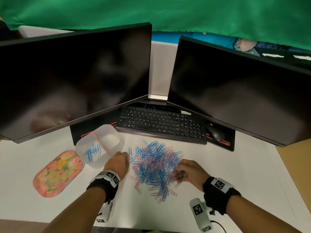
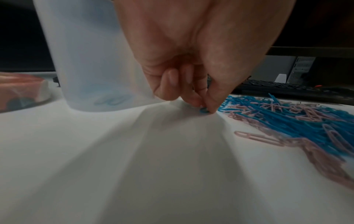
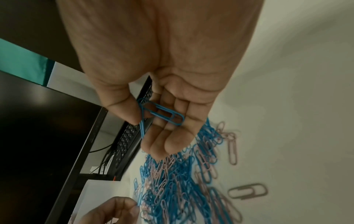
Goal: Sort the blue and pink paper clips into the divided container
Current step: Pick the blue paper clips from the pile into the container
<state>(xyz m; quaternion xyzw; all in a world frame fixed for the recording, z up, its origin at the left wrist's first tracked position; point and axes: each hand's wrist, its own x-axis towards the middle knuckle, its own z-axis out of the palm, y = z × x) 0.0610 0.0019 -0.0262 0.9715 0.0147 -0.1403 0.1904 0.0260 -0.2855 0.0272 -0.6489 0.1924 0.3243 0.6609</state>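
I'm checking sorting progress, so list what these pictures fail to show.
- Head view: the left hand covers its own fingertips, hiding its clip.
- Left wrist view: the frosted container wall blurs the clips inside; no count possible.
- Right wrist view: how many blue clips the right hand holds is unclear; they overlap.

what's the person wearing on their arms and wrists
Both forearms are bare, no sleeves. Each wrist carries a black strap topped by a white block printed with black square-code markers. A white marker-tagged camera unit hangs under each wrist; a thin black cable trails from the right one.
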